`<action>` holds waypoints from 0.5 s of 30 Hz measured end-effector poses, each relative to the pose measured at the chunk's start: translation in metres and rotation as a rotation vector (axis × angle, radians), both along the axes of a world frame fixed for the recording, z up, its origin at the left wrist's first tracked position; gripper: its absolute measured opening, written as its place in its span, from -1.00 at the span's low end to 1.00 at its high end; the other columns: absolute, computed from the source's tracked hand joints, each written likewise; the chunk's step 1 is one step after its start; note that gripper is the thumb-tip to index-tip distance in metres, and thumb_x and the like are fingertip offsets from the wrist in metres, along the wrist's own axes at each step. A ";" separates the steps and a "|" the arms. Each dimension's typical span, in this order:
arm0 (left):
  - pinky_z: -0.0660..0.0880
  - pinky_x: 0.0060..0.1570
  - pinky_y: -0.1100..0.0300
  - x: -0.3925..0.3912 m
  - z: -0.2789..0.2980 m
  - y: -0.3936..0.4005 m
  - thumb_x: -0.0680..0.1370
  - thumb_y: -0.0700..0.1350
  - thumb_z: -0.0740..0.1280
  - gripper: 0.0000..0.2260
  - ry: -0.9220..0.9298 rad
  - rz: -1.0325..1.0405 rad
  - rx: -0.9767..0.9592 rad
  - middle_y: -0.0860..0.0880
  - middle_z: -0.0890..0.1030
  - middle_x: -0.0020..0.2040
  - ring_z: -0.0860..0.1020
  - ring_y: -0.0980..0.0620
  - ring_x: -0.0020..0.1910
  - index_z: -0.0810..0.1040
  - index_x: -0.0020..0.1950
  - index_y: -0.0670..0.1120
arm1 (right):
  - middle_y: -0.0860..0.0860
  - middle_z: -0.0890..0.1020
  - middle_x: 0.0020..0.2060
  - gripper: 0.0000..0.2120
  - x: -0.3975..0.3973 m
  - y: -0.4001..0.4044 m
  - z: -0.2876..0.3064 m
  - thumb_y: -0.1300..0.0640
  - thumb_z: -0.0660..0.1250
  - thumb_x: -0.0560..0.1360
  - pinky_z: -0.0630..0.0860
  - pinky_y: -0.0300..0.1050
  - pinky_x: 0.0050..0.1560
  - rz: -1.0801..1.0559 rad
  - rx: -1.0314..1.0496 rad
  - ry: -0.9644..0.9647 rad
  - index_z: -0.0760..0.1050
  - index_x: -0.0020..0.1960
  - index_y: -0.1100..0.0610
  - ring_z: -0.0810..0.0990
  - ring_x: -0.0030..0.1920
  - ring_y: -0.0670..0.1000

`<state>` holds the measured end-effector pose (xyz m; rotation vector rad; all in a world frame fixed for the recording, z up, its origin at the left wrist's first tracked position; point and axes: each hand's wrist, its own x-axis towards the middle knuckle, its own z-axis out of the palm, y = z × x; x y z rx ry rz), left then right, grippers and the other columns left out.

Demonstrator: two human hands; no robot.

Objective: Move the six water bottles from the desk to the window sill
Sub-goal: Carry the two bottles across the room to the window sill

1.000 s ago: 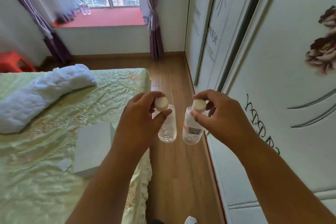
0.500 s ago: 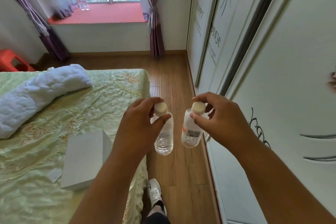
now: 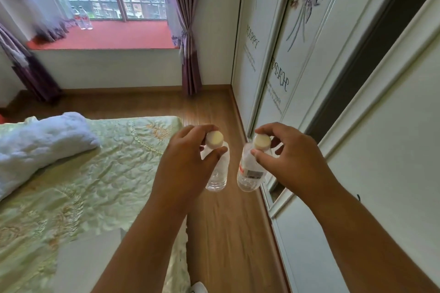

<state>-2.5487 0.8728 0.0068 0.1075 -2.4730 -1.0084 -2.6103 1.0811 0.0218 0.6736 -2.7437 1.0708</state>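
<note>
My left hand (image 3: 183, 169) grips a clear water bottle (image 3: 217, 179) by its neck, just under the white cap. My right hand (image 3: 292, 162) holds a second clear bottle with a red and white label (image 3: 250, 173) the same way. Both bottles hang upright, side by side, over the wooden floor. Far ahead lies the red window sill (image 3: 123, 37), where two more bottles (image 3: 83, 19) stand close together at its left end beside the curtain. The desk is out of view.
A bed with a pale green quilt (image 3: 95, 173) fills the left side, with a white rolled blanket (image 3: 40, 145) and a grey box (image 3: 88, 264) on it. White wardrobe doors (image 3: 357, 126) line the right. A strip of wooden floor (image 3: 214, 114) runs between them to the window wall.
The view has advanced along the floor strip toward the window; the sill and its two bottles look larger. Both hands keep the same hold on their bottles.
</note>
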 end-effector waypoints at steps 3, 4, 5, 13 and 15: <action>0.47 -0.08 0.39 -0.020 -0.002 -0.021 0.43 0.04 0.52 -0.64 0.000 0.002 -0.006 0.24 0.51 0.05 0.55 0.20 -0.05 0.55 0.20 0.12 | -0.24 0.58 -0.02 -0.63 -0.018 -0.020 -0.003 -0.02 0.52 0.44 0.42 -0.59 -0.10 -0.001 -0.016 0.000 0.55 0.21 -0.07 0.55 -0.08 -0.30; 0.49 -0.07 0.36 -0.025 -0.003 -0.028 0.43 0.03 0.52 -0.63 -0.003 0.005 -0.008 0.24 0.51 0.05 0.55 0.19 -0.05 0.55 0.20 0.12 | -0.24 0.58 -0.02 -0.63 -0.024 -0.026 -0.004 -0.02 0.52 0.44 0.42 -0.59 -0.08 0.002 -0.016 -0.003 0.55 0.21 -0.06 0.55 -0.08 -0.30; 0.52 -0.07 0.32 -0.030 -0.004 -0.033 0.43 0.03 0.52 -0.63 -0.005 0.008 -0.007 0.23 0.52 0.05 0.55 0.19 -0.05 0.55 0.20 0.12 | -0.23 0.59 -0.01 -0.63 -0.030 -0.031 -0.005 -0.02 0.52 0.44 0.42 -0.58 -0.08 0.003 -0.014 -0.006 0.55 0.21 -0.06 0.55 -0.07 -0.30; 0.60 -0.03 0.13 -0.077 -0.014 -0.064 0.44 0.05 0.51 -0.62 -0.053 0.057 -0.014 0.13 0.60 0.09 0.57 0.13 -0.03 0.58 0.23 0.07 | -0.24 0.58 0.02 -0.61 -0.087 -0.064 -0.020 -0.06 0.51 0.44 0.42 -0.56 -0.10 0.043 -0.001 -0.023 0.54 0.23 -0.07 0.55 -0.06 -0.29; 0.58 -0.05 0.20 -0.091 -0.015 -0.069 0.44 0.07 0.50 -0.62 -0.056 0.070 -0.017 0.15 0.60 0.07 0.57 0.17 -0.06 0.57 0.22 0.08 | -0.24 0.57 0.01 -0.61 -0.106 -0.070 -0.022 -0.06 0.52 0.43 0.41 -0.58 -0.12 0.062 -0.013 -0.031 0.54 0.23 -0.07 0.55 -0.06 -0.29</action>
